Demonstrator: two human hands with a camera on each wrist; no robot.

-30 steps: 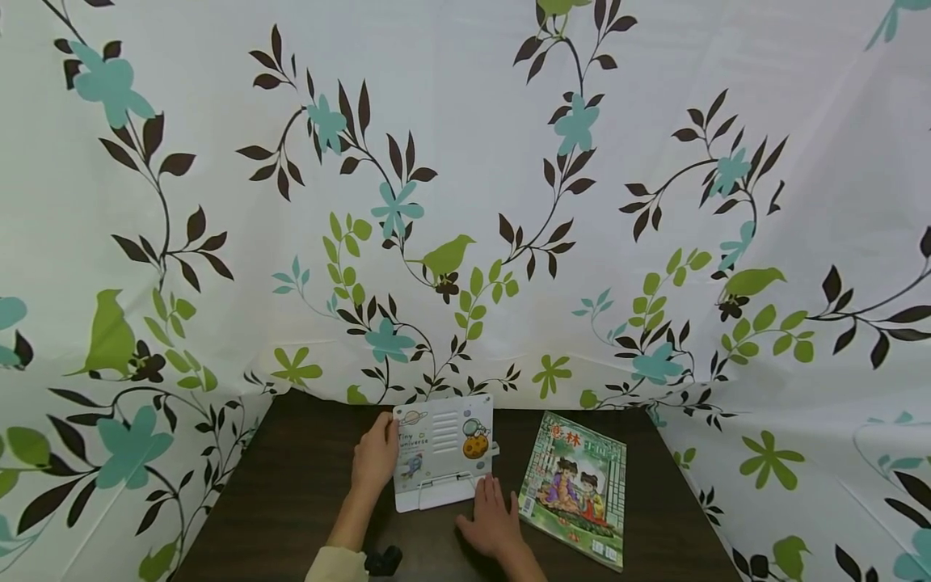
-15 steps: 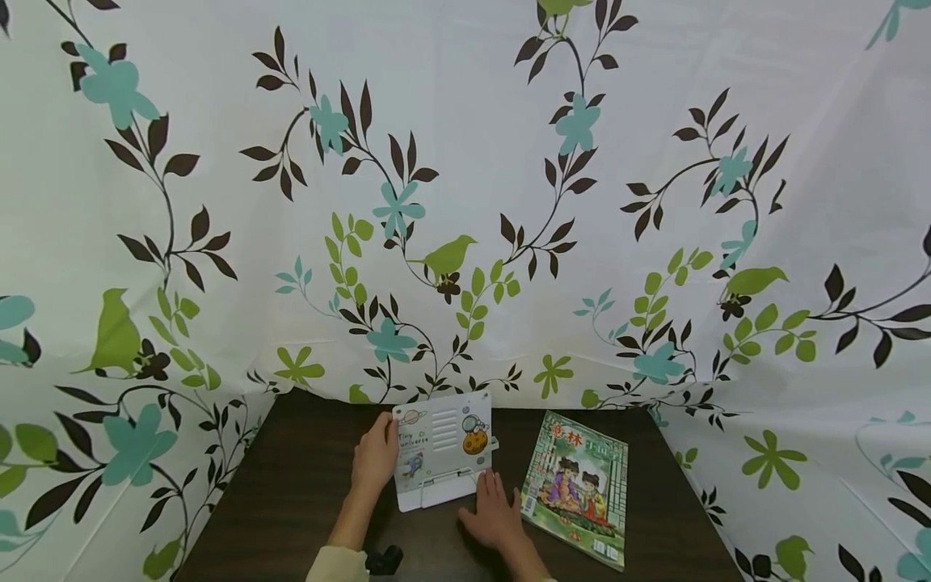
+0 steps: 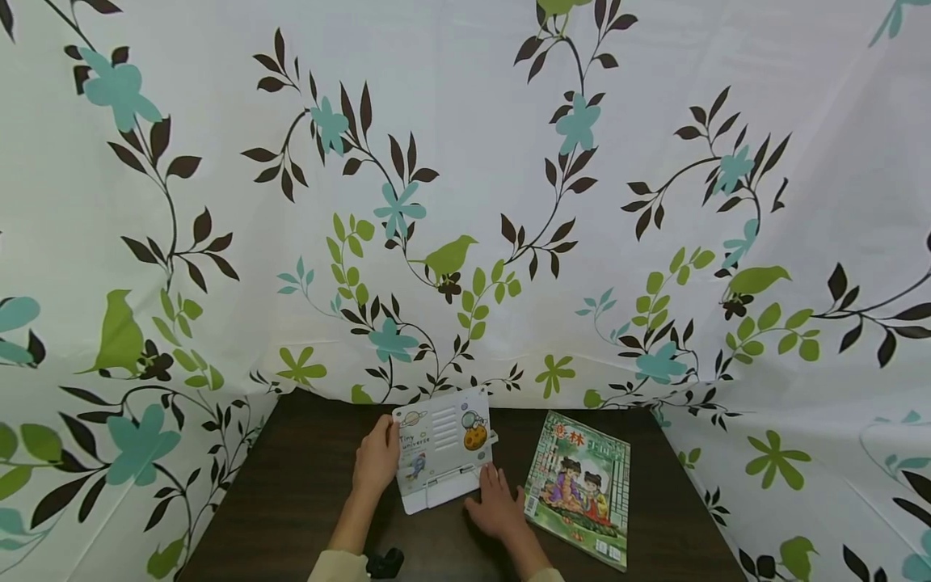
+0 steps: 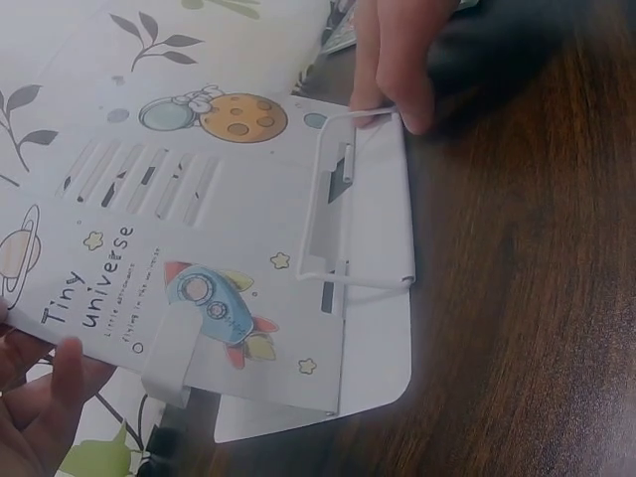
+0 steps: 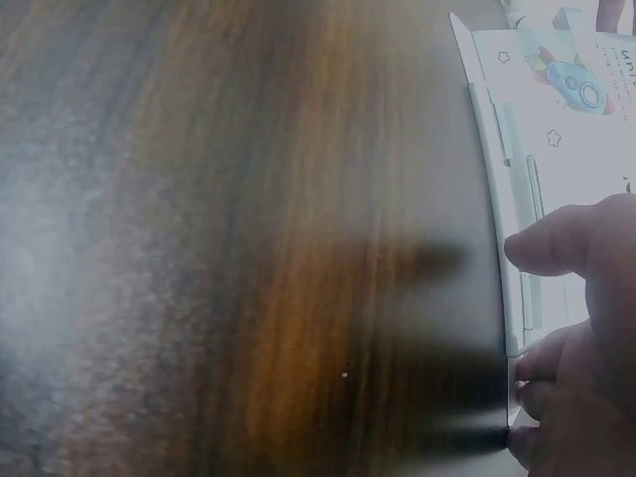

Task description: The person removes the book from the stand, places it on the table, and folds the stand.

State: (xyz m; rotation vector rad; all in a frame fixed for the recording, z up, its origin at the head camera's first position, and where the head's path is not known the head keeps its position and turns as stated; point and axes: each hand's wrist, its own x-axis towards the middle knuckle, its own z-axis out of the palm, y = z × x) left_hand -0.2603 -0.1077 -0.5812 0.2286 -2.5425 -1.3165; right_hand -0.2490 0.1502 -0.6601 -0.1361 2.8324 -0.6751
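A white book stand (image 3: pixel 445 440) with "Tiny universe", a rocket and an astronaut printed on it leans back in front of me. My left hand (image 3: pixel 376 457) grips its left edge, with the thumb in front and other fingers partly hidden behind the panel, as the left wrist view shows. My right hand (image 3: pixel 498 503) is at the lower right corner, fingers fairly straight and fingertips against the edge. Close up, a white wire page holder (image 4: pixel 316 199) stands off the front ledge (image 4: pixel 383 214). Its near end meets the right hand's fingertips.
To the right, a magazine (image 3: pixel 578 489) with two illustrated figures on its green cover lies on the dark wood table (image 3: pixel 291 493). A small black object (image 3: pixel 385 563) sits by the left wrist. Behind hangs a white curtain (image 3: pixel 465 339) with birds and leaves.
The book stand has turned slightly counterclockwise, its lower right corner rising in view. My right hand has moved a little up and right with that corner. My left hand keeps its grip.
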